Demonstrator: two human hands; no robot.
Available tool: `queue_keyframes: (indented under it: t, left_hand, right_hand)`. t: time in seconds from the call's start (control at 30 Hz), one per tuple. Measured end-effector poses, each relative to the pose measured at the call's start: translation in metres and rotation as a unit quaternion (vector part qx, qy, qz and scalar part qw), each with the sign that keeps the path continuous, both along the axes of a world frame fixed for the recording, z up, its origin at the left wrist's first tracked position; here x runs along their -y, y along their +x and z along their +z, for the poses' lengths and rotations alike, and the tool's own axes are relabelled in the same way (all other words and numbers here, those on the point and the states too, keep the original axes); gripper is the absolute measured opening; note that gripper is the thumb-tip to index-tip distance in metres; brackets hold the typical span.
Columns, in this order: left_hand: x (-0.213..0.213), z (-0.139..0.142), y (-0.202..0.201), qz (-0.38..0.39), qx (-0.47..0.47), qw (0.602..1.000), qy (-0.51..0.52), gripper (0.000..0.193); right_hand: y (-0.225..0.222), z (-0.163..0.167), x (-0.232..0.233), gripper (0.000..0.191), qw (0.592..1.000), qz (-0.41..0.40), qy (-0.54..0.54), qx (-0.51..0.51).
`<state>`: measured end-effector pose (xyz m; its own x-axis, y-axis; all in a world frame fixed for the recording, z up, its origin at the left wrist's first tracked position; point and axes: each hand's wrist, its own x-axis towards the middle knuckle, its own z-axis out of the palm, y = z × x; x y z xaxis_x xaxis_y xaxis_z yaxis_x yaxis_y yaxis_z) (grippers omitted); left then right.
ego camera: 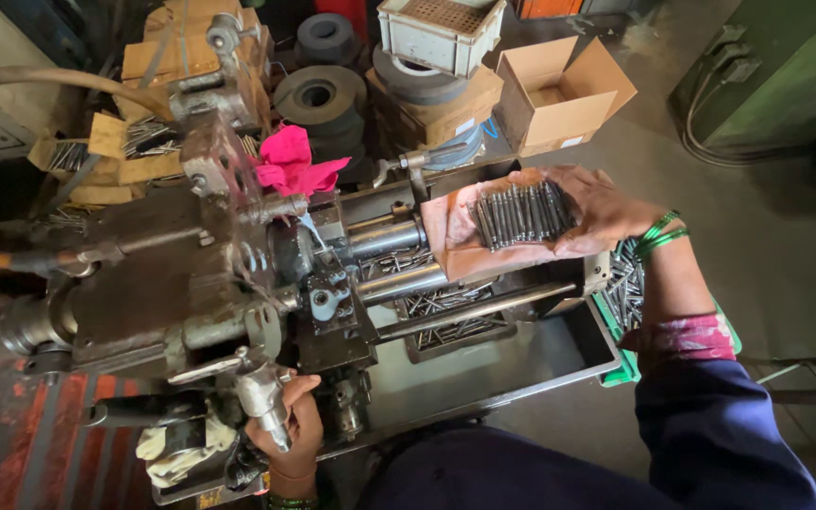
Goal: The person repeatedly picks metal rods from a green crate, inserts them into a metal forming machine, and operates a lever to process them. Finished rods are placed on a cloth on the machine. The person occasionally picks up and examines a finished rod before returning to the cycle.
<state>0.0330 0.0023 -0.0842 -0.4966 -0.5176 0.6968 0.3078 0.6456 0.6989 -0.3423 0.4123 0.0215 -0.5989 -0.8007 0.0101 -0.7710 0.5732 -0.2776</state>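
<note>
At the front of the oily lathe-type machine [191, 283], the left hand [287, 430] is closed around a metal lever handle [266, 401] low on the machine's near side; green bangles sit at that wrist. Right hand [597, 208] is held palm up over the machine's right end, fingers cupped narrow around a bundle of dark steel pins [521, 215] lying side by side across the palm. Beneath the pins lies a brownish cloth [460, 241] draped over the machine bed. Green bangles [658, 234] at right wrist too; dark blue sleeve with a pink cuff below.

More loose pins [446, 302] lie in the grey metal tray [559, 354] under the two round bars [399, 260]. Just beside the right forearm, a green crate [625, 368] holds further pins. Behind the machine: a pink rag [293, 162], stacked black grinding wheels [318, 94], an open cardboard box [559, 94], a grey plastic crate [441, 33].
</note>
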Motion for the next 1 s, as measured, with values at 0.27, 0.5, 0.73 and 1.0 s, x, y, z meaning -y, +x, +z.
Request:
queue_keyframes:
  t: [0.27,0.5,0.73,1.0]
  left_hand:
    - [-0.002,0.009,0.002,0.000,0.001,1.000,-0.020,0.025]
    - [-0.004,0.011,-0.002,-0.008,-0.034,0.998,-0.043,0.026]
    - [0.001,0.003,0.002,0.016,0.024,1.000,-0.013,0.024]
    - [0.000,-0.003,0.000,-0.029,-0.022,0.999,-0.009,0.023]
  right_hand:
    - [0.028,0.021,-0.009,0.108,0.986,0.043,-0.150,0.061]
    - [0.022,0.023,-0.012,0.105,0.985,0.059,-0.145,0.070]
    - [0.042,0.013,-0.024,0.076,0.979,-0.054,-0.195,-0.022]
    - [0.111,0.017,-0.011,0.022,0.946,-0.226,-0.204,-0.111]
